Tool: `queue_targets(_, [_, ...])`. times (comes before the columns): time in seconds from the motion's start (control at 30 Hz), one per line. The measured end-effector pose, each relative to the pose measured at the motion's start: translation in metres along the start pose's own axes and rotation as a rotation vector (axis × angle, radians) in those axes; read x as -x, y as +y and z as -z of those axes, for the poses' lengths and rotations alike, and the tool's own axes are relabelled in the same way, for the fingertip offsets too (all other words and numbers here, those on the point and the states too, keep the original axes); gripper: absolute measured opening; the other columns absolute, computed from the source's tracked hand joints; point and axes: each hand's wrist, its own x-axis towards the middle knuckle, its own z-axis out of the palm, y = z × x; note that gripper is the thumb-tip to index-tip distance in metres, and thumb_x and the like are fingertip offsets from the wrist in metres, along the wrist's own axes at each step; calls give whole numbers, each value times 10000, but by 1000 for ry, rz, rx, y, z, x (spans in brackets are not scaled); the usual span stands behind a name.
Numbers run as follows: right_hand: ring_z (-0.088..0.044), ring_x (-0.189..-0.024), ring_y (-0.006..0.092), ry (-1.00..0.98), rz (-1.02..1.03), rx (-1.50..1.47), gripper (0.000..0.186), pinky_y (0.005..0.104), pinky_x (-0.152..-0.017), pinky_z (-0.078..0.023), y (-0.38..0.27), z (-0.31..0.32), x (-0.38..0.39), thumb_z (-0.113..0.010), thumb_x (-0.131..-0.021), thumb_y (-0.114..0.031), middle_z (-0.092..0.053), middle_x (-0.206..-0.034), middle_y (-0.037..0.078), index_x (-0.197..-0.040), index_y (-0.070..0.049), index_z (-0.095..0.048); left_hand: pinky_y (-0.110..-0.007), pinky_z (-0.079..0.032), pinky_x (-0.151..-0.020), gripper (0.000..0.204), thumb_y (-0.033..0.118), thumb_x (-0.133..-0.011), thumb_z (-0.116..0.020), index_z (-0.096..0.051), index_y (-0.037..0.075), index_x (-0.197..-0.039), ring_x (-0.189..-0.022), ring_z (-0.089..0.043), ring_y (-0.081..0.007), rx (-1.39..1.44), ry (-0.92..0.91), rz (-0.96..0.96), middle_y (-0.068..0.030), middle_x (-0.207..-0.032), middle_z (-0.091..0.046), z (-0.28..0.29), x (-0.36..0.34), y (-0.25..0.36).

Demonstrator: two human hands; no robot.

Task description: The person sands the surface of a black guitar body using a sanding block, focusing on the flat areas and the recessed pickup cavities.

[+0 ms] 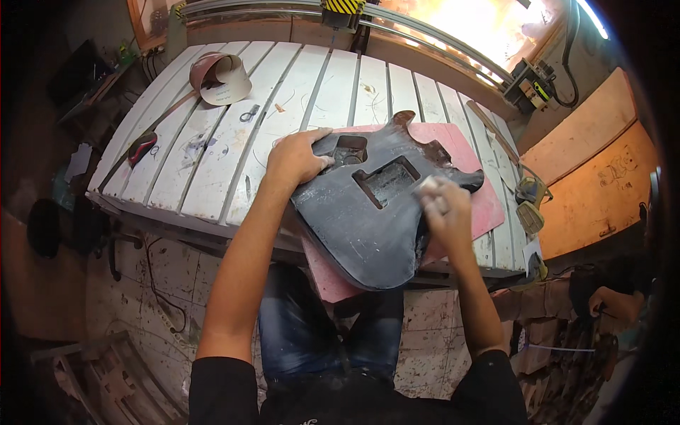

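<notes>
A dark grey electric guitar body (347,227) lies on a pink board (482,205), its surface dusted with pale powder and its routed cavities facing up. My left hand (299,157) grips the far left edge of the body, with the thumb toward the top face and the other fingers partly hidden. Over the body's right side, beside the larger cavity, my right hand (448,212) is closed on a small pale piece (429,185) that looks like folded sandpaper. It presses against the grey surface, and its exact shape is blurred.
The white slatted table (283,92) carries a sandpaper roll (221,79) at the far left and a tool with a red-and-black handle (143,147) near its left edge. A metal gantry rail (425,39) spans the back. Orange panels (595,170) lean at the right.
</notes>
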Motion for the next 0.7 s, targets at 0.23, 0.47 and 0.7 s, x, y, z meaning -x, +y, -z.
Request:
queue_targets(0.23, [-645,-1140,337,-36,251,-156,192,494,-981,-460,-42,-3,23,-737,-837,-134,-727,-1170,188,-1018,-124,-802,-426,-509,-1085,698,372,-789,-867,-666,264,-1448,-1279,-657,-325,-23,38,-54,-116,-1396,-700,2,-4,-4])
queue_targets(0.47, [-640,-1130,383,-21,232,-111,197,493,-979,-472,-46,-7,23,-752,-871,-148,-729,-1189,176,-1063,-123,-787,-429,-503,-1092,701,376,-789,-867,-664,269,-1451,-1273,-663,-321,-25,26,-33,-111,-1387,-707,-1,-1,-5])
queue_targets(0.7, [-636,-1124,368,54,-9,34,192,493,-978,-470,1,-2,1,-716,-861,-122,-720,-1215,165,-1029,-147,-805,-426,-499,-1100,706,378,-787,-866,-661,272,-1454,-1266,-667,-320,-14,22,-15,-108,-1386,-708,-1,-3,4])
